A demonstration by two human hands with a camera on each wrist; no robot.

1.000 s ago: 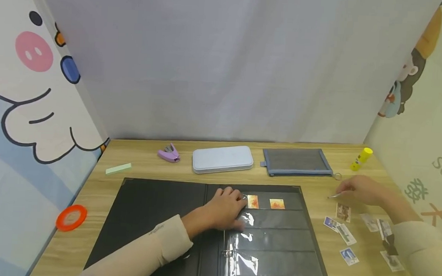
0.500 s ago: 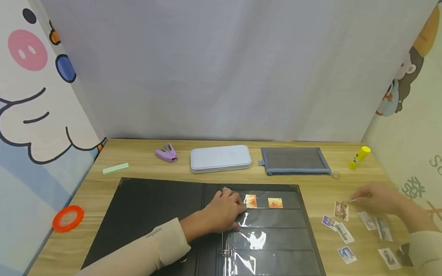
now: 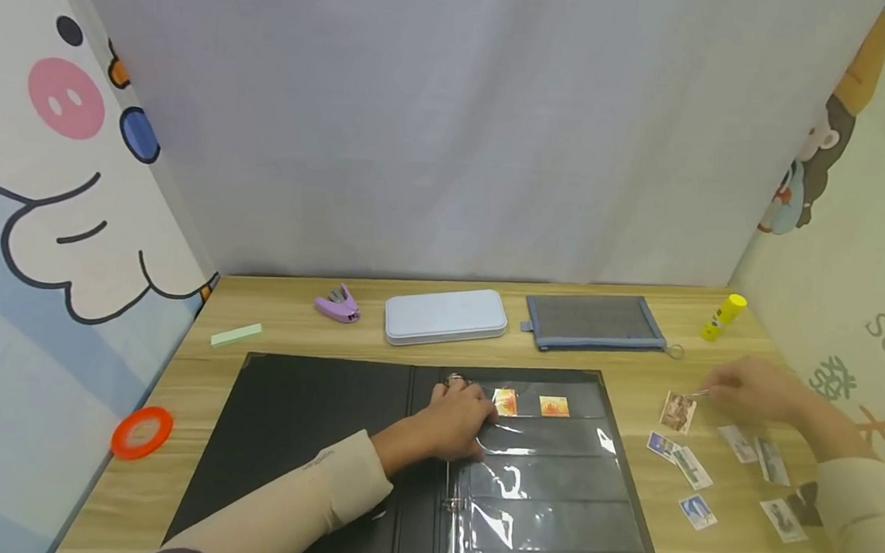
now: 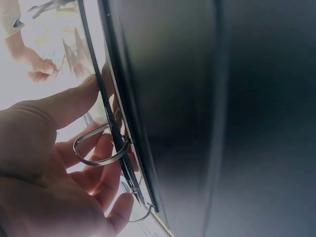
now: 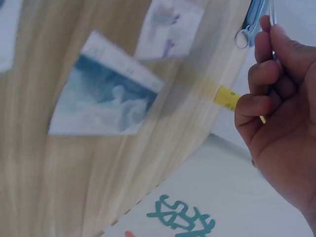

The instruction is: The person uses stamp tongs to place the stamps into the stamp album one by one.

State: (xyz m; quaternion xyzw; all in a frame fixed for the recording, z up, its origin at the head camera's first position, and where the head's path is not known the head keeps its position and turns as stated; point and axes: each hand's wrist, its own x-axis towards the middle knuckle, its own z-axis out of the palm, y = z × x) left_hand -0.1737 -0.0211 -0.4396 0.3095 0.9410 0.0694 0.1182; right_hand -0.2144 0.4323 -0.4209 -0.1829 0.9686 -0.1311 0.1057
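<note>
My left hand (image 3: 453, 423) rests with relaxed fingers on the black stamp album (image 3: 315, 420), beside its metal rings (image 4: 94, 148). Two orange stamps (image 3: 554, 406) sit in the top pocket strip of the clear-pocketed page (image 3: 552, 478), the left one close to my fingertips. Over to the right, my right hand (image 3: 755, 397) pinches slim metal tweezers (image 5: 272, 12). Their tip is right at the upper right corner of a brown stamp (image 3: 678, 412), which sits tilted above the other loose stamps. My right palm and curled fingers show in the right wrist view.
Several loose stamps (image 3: 697, 512) lie right of the album. Along the back are a purple hole punch (image 3: 339, 304), a pale blue case (image 3: 446, 317), a grey mesh pouch (image 3: 596, 323) and a yellow glue stick (image 3: 724, 317). An orange tape ring (image 3: 141, 433) lies at left.
My right hand first moved right and toward the loose stamps with the tweezers. The brown stamp has since shifted slightly up and left and turned. My left hand has stayed on the album.
</note>
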